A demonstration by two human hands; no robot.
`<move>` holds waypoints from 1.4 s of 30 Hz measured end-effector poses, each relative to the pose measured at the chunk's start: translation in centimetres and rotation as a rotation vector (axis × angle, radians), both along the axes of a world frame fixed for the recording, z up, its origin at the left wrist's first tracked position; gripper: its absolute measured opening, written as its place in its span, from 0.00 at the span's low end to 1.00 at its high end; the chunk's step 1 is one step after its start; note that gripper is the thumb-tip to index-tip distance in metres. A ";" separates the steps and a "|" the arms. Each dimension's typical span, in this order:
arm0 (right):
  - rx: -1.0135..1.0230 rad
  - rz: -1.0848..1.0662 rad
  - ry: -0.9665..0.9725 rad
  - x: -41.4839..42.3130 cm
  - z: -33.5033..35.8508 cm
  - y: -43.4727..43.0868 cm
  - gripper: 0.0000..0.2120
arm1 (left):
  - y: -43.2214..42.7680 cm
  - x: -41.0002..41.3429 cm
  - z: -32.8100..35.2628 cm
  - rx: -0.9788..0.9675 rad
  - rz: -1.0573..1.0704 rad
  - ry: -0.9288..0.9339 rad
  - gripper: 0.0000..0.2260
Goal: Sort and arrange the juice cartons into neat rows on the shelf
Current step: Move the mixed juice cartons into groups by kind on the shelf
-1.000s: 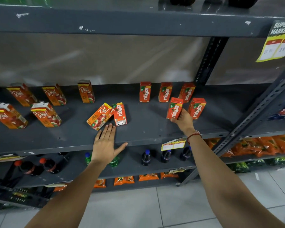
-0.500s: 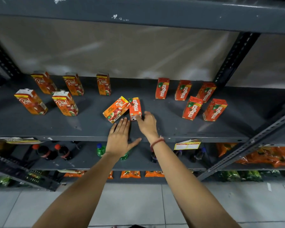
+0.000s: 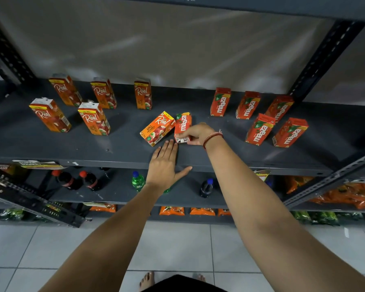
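On the grey shelf (image 3: pixel 51 146), several orange Real cartons (image 3: pixel 93 118) stand upright at the left, and several red Maaza cartons (image 3: pixel 259 129) stand at the right. In the middle, one Real carton (image 3: pixel 157 128) lies flat, and a small Maaza carton (image 3: pixel 182 125) lies beside it. My right hand (image 3: pixel 196 134) is closed around the lower end of that lying Maaza carton. My left hand (image 3: pixel 164 165) rests flat on the shelf's front edge, fingers spread, fingertips just short of the lying Real carton.
Angled steel uprights (image 3: pixel 322 60) frame the shelf at left and right. The lower shelf holds dark soda bottles (image 3: pixel 65 180), a green bottle (image 3: pixel 137 181) and orange snack packs (image 3: pixel 171 210). A yellow price tag (image 3: pixel 261 174) hangs on the shelf edge. Tiled floor lies below.
My right hand left the Maaza cartons at the right, crossed to the middle and closed on the lying Maaza carton. My left hand stayed flat on the shelf edge.
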State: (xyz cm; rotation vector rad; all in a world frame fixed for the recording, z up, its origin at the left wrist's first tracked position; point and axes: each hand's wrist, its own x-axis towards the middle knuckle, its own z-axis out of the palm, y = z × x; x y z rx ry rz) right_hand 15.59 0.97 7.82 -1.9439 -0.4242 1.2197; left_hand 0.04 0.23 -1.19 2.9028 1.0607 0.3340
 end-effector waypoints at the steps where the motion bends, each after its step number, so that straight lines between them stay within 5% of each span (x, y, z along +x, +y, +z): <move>1: 0.032 -0.049 0.025 0.1 -0.3 -0.1 0.32 | 0.0 0.0 0.0 -0.003 0.000 0.000 0.41; 8: 0.249 -0.197 -0.095 -0.5 -2.8 -2.7 0.16 | 0.0 -0.2 -0.1 -0.003 -0.018 -0.029 0.40; 30: 0.539 -0.137 -0.139 -0.7 -1.9 -7.2 0.24 | 0.8 0.8 1.9 0.002 -0.014 -0.036 0.40; 42: 0.320 -0.037 -0.438 8.4 -3.6 -10.1 0.29 | -0.4 -0.2 0.7 -0.022 -0.007 -0.024 0.41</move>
